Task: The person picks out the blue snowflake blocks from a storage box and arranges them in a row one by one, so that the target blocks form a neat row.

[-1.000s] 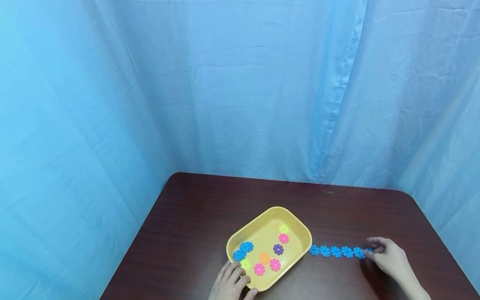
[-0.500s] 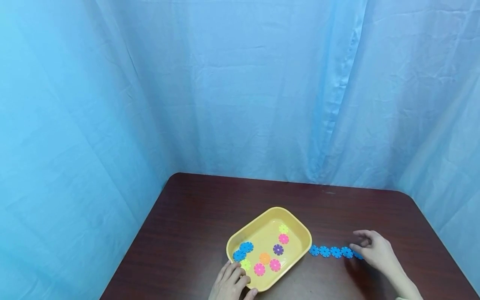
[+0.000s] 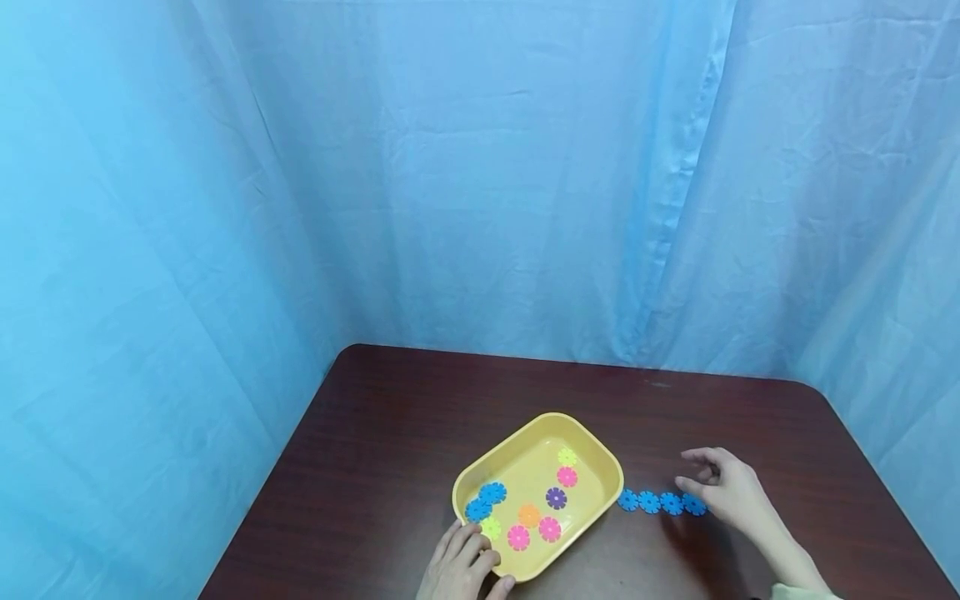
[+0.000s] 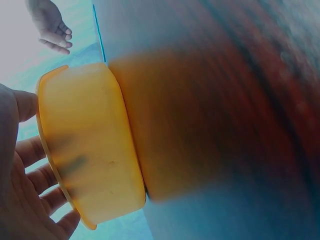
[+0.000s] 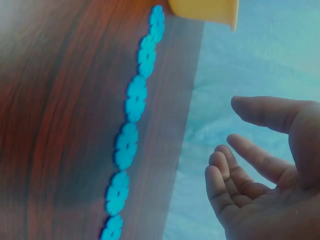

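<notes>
My left hand [image 3: 459, 567] holds the near left rim of a yellow plastic tub [image 3: 525, 442], its fingers hooked over the edge. In the left wrist view their shadows show through the tub's wall [image 4: 95, 150]. On the table to the tub's right lies a straight row of blue flower-shaped interlocking discs [image 3: 649, 502], their edges touching or nearly so. Above the row's right part hovers my right hand [image 3: 731, 492], thumb and fingers apart with nothing between them. The right wrist view shows several blue discs [image 5: 136, 98] in line toward the tub.
Inside the tub lie overlapping blue discs [image 3: 480, 509] and loose pink [image 3: 550, 529], orange [image 3: 528, 516], purple [image 3: 556, 498] and yellow [image 3: 567, 457] ones. The dark wooden table [image 3: 420, 392] has light-blue curtains [image 3: 480, 208] behind and beside it.
My right hand has moved left and slightly up from the row's right end, staying above the blue discs. The left hand and the tub have stayed in place.
</notes>
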